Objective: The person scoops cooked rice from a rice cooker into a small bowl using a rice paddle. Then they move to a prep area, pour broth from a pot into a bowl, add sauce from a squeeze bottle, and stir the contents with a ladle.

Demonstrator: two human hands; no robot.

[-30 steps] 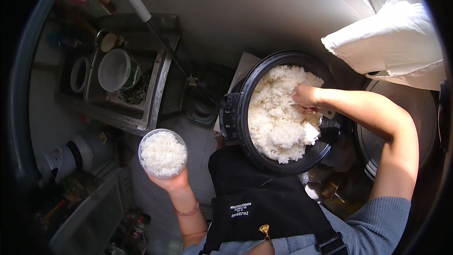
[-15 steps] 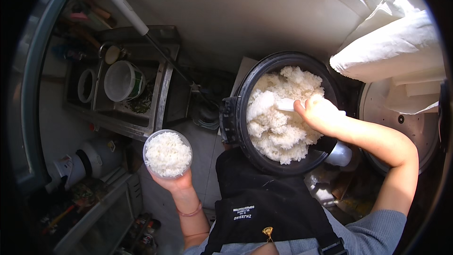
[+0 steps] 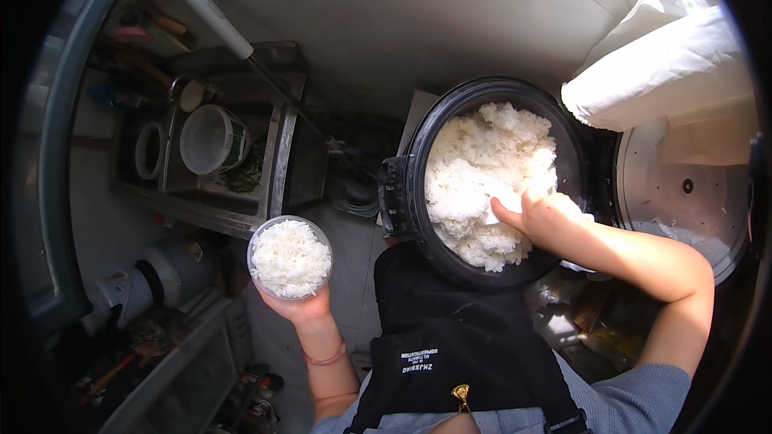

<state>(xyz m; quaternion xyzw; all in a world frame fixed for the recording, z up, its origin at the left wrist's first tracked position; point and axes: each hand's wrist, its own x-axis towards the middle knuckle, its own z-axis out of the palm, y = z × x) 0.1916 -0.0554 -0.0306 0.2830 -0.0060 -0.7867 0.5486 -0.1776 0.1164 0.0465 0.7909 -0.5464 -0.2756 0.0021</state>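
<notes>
Head view: left hand (image 3: 296,307) cupped under a round clear tub (image 3: 290,258) heaped with rice, fingers wrapped beneath the base; light, thin-walled, best held low. Right hand (image 3: 549,221) closed around a white paddle (image 3: 492,207), blade sunk in soft, sticky rice (image 3: 482,169) just beyond the fingertips, inside the black cooker pot (image 3: 418,161). Cramped kitchen, steel sink (image 3: 273,153) well left

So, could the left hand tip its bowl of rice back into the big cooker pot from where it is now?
Probably yes: the left hand holds the bowl beside the open pot, nothing between. The right hand with its white paddle occupies the pot's right side.
</notes>
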